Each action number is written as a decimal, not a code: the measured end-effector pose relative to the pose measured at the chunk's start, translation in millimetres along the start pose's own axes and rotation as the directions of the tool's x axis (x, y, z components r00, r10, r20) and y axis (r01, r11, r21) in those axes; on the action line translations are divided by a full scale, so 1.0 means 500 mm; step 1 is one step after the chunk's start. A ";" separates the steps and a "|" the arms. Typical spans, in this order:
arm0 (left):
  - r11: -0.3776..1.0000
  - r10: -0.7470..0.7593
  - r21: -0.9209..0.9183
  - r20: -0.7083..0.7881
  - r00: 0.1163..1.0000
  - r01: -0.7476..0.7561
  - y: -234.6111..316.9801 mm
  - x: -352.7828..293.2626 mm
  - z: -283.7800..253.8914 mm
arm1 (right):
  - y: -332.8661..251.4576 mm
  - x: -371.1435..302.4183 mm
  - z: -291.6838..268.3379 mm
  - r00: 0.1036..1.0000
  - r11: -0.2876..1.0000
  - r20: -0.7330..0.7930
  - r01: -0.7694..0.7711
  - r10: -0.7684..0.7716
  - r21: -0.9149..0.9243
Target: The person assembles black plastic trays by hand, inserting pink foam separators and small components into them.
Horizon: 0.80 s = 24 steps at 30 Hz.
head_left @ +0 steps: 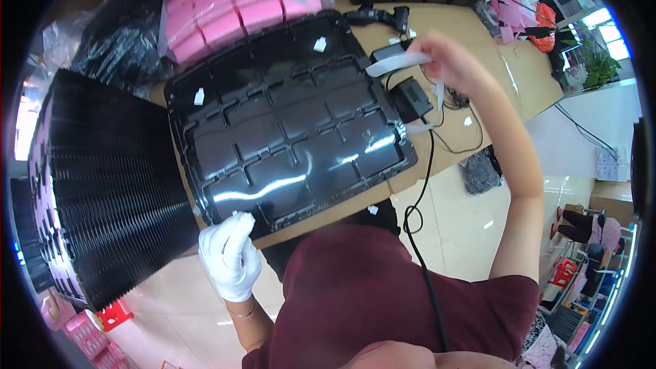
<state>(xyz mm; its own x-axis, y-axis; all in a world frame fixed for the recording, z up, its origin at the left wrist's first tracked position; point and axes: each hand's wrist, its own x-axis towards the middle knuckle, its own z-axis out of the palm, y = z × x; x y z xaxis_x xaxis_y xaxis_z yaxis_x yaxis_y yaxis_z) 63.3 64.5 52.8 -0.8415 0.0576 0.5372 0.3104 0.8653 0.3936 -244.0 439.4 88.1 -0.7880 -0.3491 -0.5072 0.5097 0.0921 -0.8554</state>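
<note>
In front of me a black plastic blister tray [273, 137] with raised ribs and rounded corners lies tilted on the table. My left hand [231, 260], in a white glove, is at the tray's near left corner. Its fingers are bent together, and whatever they may hold is hidden. My bare right hand [447, 61] is closed on a white strip [396, 63], which hangs over the tray's right edge. Below that hand, a second pale strip section [424, 126] runs by the tray's edge; I cannot tell whether the two join.
A tall stack of black trays [116, 191] stands at the left. Behind lie wrapped pink foam blocks [232, 7] and black plastic bags [123, 51]. Black boxes [411, 99] with cables are right of the tray. A black cable [427, 260] runs down past me. A person [601, 229] is far right.
</note>
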 end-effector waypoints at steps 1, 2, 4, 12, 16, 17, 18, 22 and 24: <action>1.000 -0.007 0.008 0.008 1.000 0.007 0.000 -0.001 -0.004 | -0.052 0.033 -0.030 0.994 0.990 0.104 -0.039 0.025 0.133; 1.000 -0.008 0.003 0.025 1.000 0.008 -0.006 0.007 0.001 | -0.100 0.080 -0.068 0.983 0.991 0.150 0.092 -0.106 0.097; 1.000 -0.014 0.014 0.041 0.999 0.013 0.004 0.017 -0.009 | -0.217 0.190 -0.161 0.897 0.900 0.075 0.431 -0.435 0.069; 0.988 -0.125 0.086 -0.023 0.992 0.126 0.026 0.038 0.001 | -0.579 0.582 -0.480 0.341 0.067 -0.584 0.896 -0.737 0.438; 0.988 -0.153 0.026 -0.073 0.986 0.155 0.010 0.028 0.017 | -0.624 0.537 -0.614 -0.050 0.594 -0.677 0.437 -0.734 -0.676; 0.991 -0.137 0.004 -0.065 0.988 0.137 -0.001 0.039 0.025 | -0.618 0.509 -0.647 -0.153 0.645 -0.630 -0.277 -0.762 -0.712; 0.956 -0.254 0.142 -0.025 0.967 0.255 0.040 0.050 0.012 | -0.516 0.653 -0.381 -0.052 0.711 -0.730 -0.284 -0.681 -0.643; 0.970 -0.214 0.121 -0.001 0.977 0.212 0.024 0.059 0.009 | -0.463 0.428 -0.301 -0.214 0.526 -0.485 -0.222 -0.848 -0.821; 0.974 -0.200 0.106 0.013 0.980 0.198 0.006 0.056 0.013 | -0.360 0.371 -0.224 -0.375 -0.025 0.059 -0.094 -0.925 -0.995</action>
<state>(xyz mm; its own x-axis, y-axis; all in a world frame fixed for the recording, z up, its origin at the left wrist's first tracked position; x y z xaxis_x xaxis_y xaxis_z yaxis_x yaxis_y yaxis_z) 37.6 71.8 64.0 -0.8921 -0.1106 0.4380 0.0890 0.9075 0.4105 -520.6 462.8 136.3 -0.1562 -0.0092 0.9877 -0.2826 0.9586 -0.0357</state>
